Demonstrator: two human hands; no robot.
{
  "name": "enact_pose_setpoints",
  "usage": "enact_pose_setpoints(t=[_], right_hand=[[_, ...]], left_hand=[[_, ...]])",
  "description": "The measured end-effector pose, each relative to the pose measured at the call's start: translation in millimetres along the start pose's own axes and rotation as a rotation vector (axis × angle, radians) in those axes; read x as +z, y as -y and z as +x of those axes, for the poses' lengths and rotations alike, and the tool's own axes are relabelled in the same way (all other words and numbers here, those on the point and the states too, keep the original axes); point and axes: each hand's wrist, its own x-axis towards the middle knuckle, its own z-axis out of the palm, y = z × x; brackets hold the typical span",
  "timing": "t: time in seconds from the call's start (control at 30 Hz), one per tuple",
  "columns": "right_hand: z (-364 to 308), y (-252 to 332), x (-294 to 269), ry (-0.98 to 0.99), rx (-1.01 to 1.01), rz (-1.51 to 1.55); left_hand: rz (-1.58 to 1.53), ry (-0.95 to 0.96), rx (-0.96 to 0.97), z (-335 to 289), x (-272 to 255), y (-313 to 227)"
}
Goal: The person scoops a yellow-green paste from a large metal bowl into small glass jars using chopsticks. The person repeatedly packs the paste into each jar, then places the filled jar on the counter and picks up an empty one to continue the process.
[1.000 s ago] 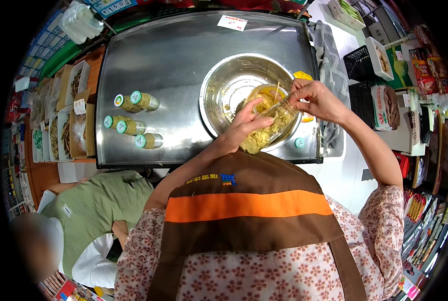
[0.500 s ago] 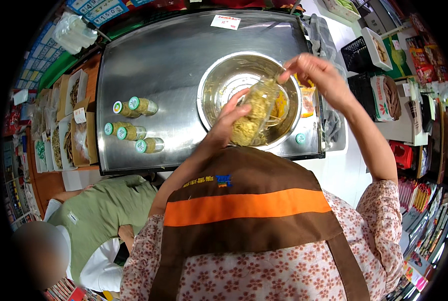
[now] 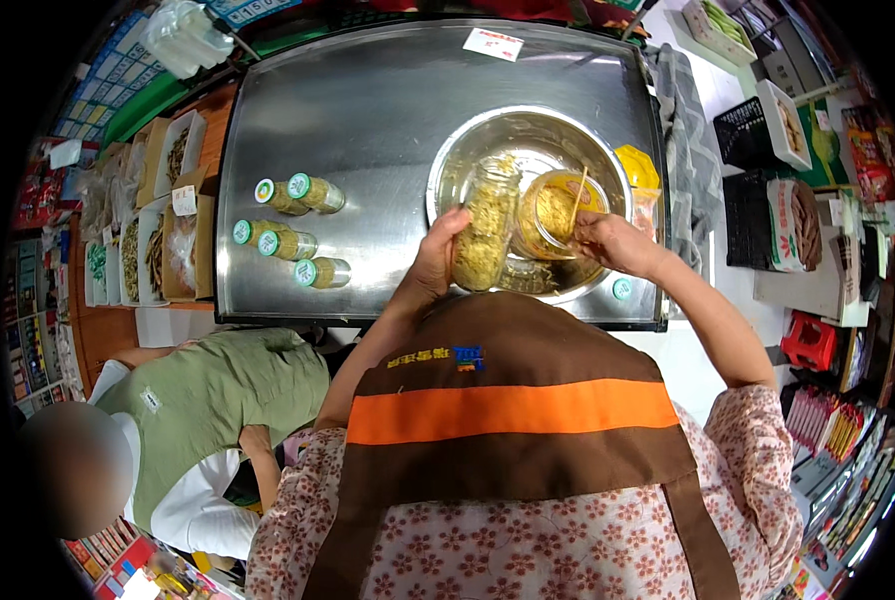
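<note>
My left hand [image 3: 435, 258] is wrapped round an uncapped glass jar [image 3: 485, 225] packed with chopped yellow-green food, its mouth pointing away from me. The jar is over the left part of a large steel bowl [image 3: 459, 135]. Beside it in the bowl is a clear round tub [image 3: 539, 235] with some of the same food inside. My right hand [image 3: 607, 243] is at the tub's right rim, fingers pinched together by a thin wooden stick [image 3: 579, 192] that reaches into the tub. The fingertips are partly hidden. Loose bits of food cling to the bowl.
Several filled jars with green-and-white lids [image 3: 317, 193] lie on the left of the steel table [image 3: 367, 110]. A loose green lid [image 3: 621, 288] is by the bowl, and a yellow packet [image 3: 639, 170] is behind it. Another person [image 3: 217, 400] bends at lower left.
My right hand has come down from above the jar mouth to the tub and stick. The jar, tilted before, now points more directly away from me. The view has shifted slightly.
</note>
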Motion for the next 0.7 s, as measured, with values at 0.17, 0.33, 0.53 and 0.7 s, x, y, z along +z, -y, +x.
enact_pose_setpoints(t=[0.17, 0.33, 0.53, 0.7], right_hand=[[8, -15, -6, -0.08, 0.185, 0.295], [3, -1, 2, -0.011, -0.021, 0.298], [3, -11, 2, -0.356, 0.059, 0.462], [-14, 18, -80, -0.889, 0.114, 0.783]], left_hand=[[-0.027, 0.154, 0.017, -2, -2, -3], [-0.03, 0.073, 0.029, 4, 2, -1], [-0.083, 0.013, -0.019, 6, 1, 0], [0.139, 0.163, -0.05, -8, 6, -7]])
